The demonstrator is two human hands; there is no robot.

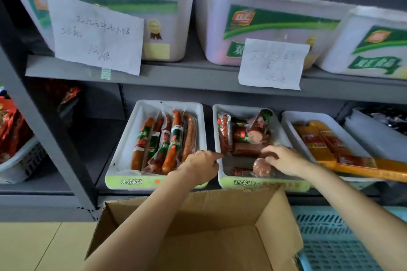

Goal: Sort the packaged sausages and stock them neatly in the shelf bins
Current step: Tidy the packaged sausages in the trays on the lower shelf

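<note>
Your left hand (pixel 199 166) rests loosely curled and empty on the middle bin (pixel 222 174) rim, seemingly steadying it, while your right hand (pixel 284 159) reaches over the jumbled sausage packs (pixel 246 136), grip hidden, at twelve o'clock.

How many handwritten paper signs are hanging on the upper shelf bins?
2. One large paper sign hangs on the left upper bin; a smaller sign hangs on the middle upper bin, reaching past the shelf edge. The right upper bin's front shows none.
</note>
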